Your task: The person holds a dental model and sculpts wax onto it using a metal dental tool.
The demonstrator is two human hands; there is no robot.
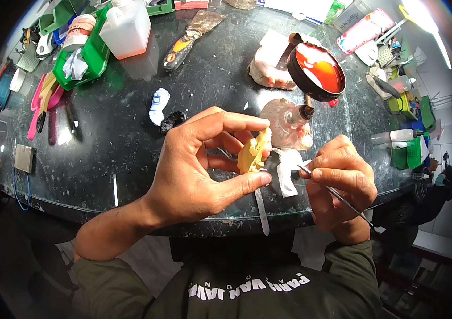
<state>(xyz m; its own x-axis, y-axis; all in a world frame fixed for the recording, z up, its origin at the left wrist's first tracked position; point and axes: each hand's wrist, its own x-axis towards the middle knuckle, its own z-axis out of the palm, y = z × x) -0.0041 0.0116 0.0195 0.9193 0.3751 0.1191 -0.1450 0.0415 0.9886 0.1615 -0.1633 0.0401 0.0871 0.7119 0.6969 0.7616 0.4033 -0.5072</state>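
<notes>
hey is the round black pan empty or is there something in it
Not empty: shiny red material spreads across the inside of the black pan. How deep it is, I cannot tell.

The left grip (191, 162) holds a yellow piece (250, 156), the right grip (344, 178) a metal tool (351, 206).

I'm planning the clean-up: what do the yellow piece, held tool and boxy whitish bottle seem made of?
Yellow piece: probably plaster, perhaps wax, given its opaque, mostly dull surface.
Held tool: likely metal, smooth grey with bright highlights.
Bottle: apparently plastic, translucent, since red shows through near its base.
</notes>
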